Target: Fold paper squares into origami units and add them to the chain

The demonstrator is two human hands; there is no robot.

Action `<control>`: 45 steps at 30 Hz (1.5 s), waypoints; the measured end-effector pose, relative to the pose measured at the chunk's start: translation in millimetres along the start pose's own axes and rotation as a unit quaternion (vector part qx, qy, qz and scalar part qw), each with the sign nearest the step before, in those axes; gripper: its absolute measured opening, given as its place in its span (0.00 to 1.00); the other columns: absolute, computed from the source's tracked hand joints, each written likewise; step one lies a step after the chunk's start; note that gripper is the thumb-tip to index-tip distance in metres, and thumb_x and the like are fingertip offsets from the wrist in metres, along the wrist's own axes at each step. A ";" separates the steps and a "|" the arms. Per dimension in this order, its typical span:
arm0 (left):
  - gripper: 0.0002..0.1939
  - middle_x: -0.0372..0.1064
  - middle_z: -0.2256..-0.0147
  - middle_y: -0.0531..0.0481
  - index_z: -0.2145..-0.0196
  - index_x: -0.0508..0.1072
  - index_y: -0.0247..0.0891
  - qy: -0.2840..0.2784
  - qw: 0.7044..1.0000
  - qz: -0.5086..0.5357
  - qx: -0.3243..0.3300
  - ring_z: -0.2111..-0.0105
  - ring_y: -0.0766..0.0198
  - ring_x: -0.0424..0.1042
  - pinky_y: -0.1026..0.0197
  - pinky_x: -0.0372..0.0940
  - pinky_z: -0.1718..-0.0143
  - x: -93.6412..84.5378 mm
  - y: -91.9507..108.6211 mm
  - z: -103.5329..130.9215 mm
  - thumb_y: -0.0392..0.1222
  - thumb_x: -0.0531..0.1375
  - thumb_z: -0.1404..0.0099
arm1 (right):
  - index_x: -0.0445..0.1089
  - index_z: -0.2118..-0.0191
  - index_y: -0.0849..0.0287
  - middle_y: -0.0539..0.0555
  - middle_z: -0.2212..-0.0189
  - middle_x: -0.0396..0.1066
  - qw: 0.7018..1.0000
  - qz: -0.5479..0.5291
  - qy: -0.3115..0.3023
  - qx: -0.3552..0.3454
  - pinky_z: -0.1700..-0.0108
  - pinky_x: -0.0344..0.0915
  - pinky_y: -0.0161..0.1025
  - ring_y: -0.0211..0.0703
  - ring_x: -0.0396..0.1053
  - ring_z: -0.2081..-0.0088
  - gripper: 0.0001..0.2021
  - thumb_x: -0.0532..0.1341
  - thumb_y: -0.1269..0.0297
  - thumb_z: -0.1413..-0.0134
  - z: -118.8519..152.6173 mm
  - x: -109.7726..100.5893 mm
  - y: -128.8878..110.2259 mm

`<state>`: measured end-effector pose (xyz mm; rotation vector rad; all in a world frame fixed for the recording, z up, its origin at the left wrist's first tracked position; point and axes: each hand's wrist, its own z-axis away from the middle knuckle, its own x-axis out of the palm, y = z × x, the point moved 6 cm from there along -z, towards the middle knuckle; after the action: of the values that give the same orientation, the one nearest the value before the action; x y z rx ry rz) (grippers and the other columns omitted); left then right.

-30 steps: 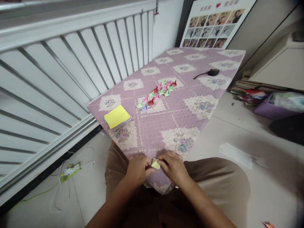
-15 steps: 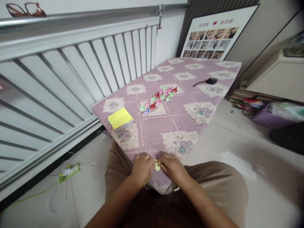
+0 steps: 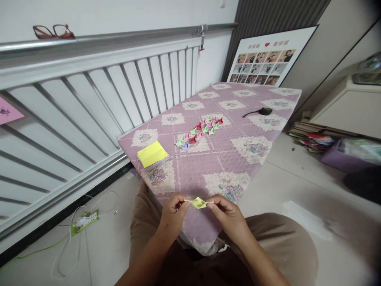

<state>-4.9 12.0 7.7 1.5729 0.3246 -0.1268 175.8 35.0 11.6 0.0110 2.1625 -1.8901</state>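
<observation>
A folded yellow paper piece [image 3: 198,203] is held over the near corner of the cloth-covered table [image 3: 195,171]. Its middle is spread open, with a thin point at each side. My left hand [image 3: 175,214] pinches the left point between thumb and fingers. On the other side, my right hand [image 3: 228,214] pinches the right point. Farther up the table lie several small folded papers [image 3: 200,130] in red, pink, green and one blue. A stack of square paper with a yellow top sheet [image 3: 152,154] rests at the left edge.
A black object with a cord [image 3: 264,111] lies toward the table's right side. A white radiator [image 3: 119,107] runs along the left, with glasses [image 3: 53,31] on the pipe above. A power strip [image 3: 85,222] is on the floor at left.
My hands have moved apart, and the yellow paper between them has gone from a small compact fold to a wider, opened shape. The camera view has tilted up slightly.
</observation>
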 end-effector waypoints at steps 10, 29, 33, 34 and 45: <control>0.04 0.70 0.69 0.52 0.68 0.70 0.37 0.008 0.993 0.083 -0.079 0.67 0.64 0.67 0.64 0.61 0.64 8.1 -22.4 10.1 0.38 0.56 0.40 | 0.64 0.71 0.56 0.48 0.75 0.64 0.999 -0.009 -0.016 0.027 0.66 0.60 0.34 0.38 0.63 0.70 0.11 0.56 0.56 0.41 7.2 5.2 5.2; 0.08 0.70 0.65 0.50 0.67 0.73 0.39 -0.099 0.958 -0.258 0.081 0.62 0.61 0.67 0.60 0.60 0.59 25.0 -35.1 -1.4 0.31 0.55 0.39 | 0.70 0.61 0.56 0.54 0.65 0.70 0.971 0.231 -0.025 -0.059 0.56 0.64 0.43 0.45 0.67 0.60 0.08 0.55 0.64 0.44 1.3 -1.5 34.6; 0.08 0.69 0.64 0.50 0.66 0.73 0.40 -0.114 0.938 -0.314 0.090 0.61 0.61 0.67 0.59 0.60 0.58 29.4 -34.4 -0.6 0.31 0.55 0.38 | 0.70 0.59 0.56 0.58 0.57 0.69 0.949 0.290 0.003 -0.128 0.49 0.62 0.49 0.50 0.64 0.51 0.09 0.58 0.65 0.45 0.8 0.9 20.8; 0.08 0.69 0.64 0.50 0.65 0.73 0.40 -0.114 0.937 -0.319 0.090 0.61 0.61 0.67 0.59 0.60 0.58 29.5 -34.4 -0.6 0.31 0.55 0.38 | 0.71 0.60 0.56 0.58 0.57 0.69 0.942 0.304 -0.010 -0.141 0.48 0.61 0.50 0.50 0.63 0.50 0.08 0.58 0.66 0.46 0.5 5.3 16.9; 0.07 0.69 0.64 0.51 0.66 0.72 0.41 -0.116 0.933 -0.332 0.080 0.60 0.61 0.67 0.58 0.61 0.57 29.6 -38.7 -2.4 0.32 0.56 0.39 | 0.74 0.64 0.58 0.60 0.39 0.57 0.858 0.495 -0.133 -0.035 0.45 0.57 0.53 0.57 0.48 0.37 0.08 0.57 0.68 0.44 -14.4 46.2 16.2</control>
<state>12.0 18.0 -37.6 1.5312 0.6635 -0.8764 131.4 43.7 -12.0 0.6691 1.5313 -1.1117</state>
